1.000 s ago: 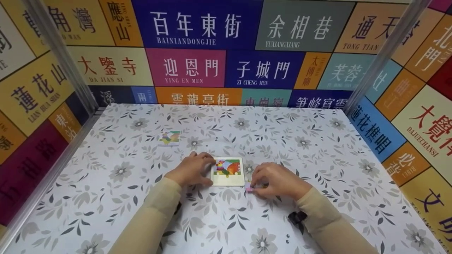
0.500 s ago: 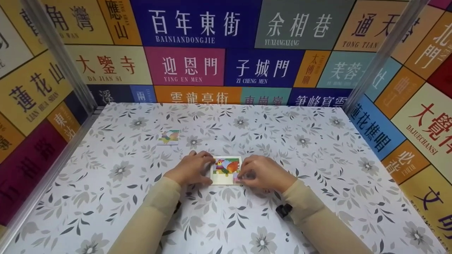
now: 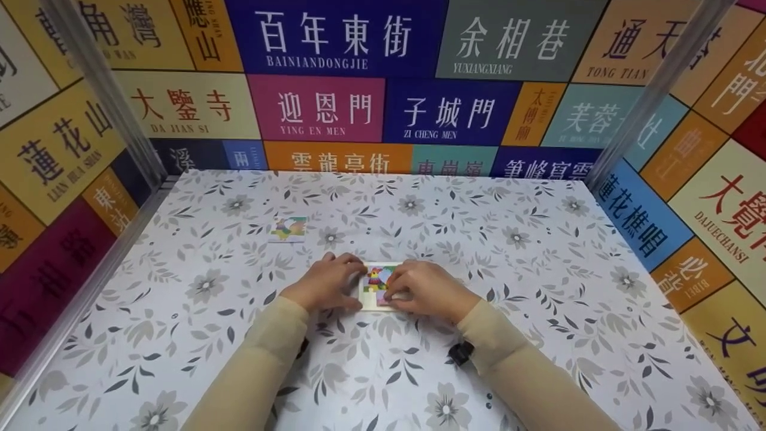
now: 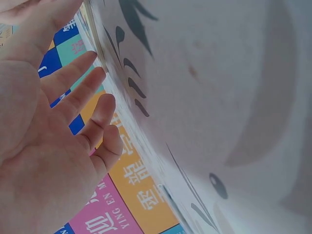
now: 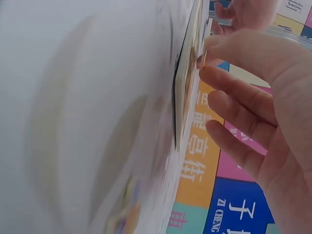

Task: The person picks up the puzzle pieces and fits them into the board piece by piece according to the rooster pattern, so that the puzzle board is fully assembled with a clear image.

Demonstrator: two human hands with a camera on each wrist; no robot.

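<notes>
A small cream-framed jigsaw puzzle board (image 3: 368,303) lies flat on the table; its upper part shows a bright rooster picture, and the lower left of its recess is bare. My left hand (image 3: 326,284) rests at the board's left side, thumb at the near corner and fingertips at the far one. In the left wrist view its fingers (image 4: 80,75) are loosely extended against the board edge. Over the board's right side, my right hand (image 3: 428,290) pinches a pinkish puzzle piece (image 3: 381,298) between thumb and fingers, low over the recess. That hand covers the picture's right part.
A square picture card or piece (image 3: 288,230) lies farther back on the left. A blurred colourful piece (image 5: 126,209) lies on the table in the right wrist view. Flower-patterned cloth (image 3: 239,371) covers the table; sign-printed panels (image 3: 335,108) stand around its back and sides.
My right hand has moved left with the pinkish puzzle piece, from beside the board to over its lower middle. My left hand stays at the board's left side.
</notes>
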